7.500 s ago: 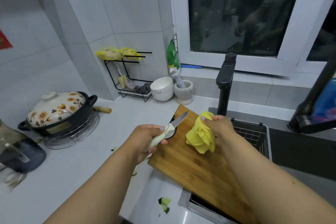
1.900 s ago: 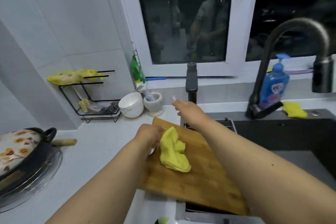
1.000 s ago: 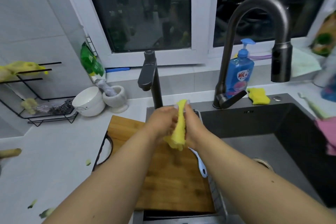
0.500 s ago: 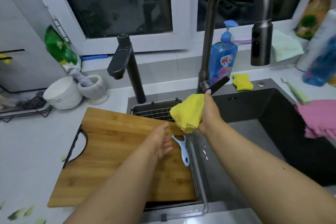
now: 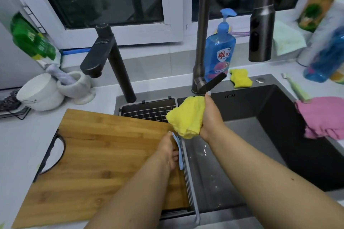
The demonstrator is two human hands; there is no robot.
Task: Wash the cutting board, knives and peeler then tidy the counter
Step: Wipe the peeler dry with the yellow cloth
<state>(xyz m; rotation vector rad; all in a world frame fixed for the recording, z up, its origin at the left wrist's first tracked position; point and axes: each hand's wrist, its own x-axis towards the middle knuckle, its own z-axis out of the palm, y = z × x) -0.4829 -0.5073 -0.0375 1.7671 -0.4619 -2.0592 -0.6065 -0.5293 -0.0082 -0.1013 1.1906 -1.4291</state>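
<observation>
The white worktop [image 5: 22,141] holds my cutting board [image 5: 104,156], half over the sink [image 5: 279,135]. At its three o'clock edge my left hand [image 5: 167,151] pinches the peeler [image 5: 179,152], I think. My right hand [image 5: 211,117] squeezes the yellow cloth [image 5: 186,117], ready to wash.

The left hand [image 5: 168,151] covers most of the pale blue peeler [image 5: 180,156] — only 1 thin strip shows along the cutting board's [image 5: 104,156] right edge. The board hides much of the wire rack [image 5: 149,110]. The gooseneck faucet's [image 5: 202,29] arch is cut off at the top edge — the bottles at far right [image 5: 327,55] are blurred.
</observation>
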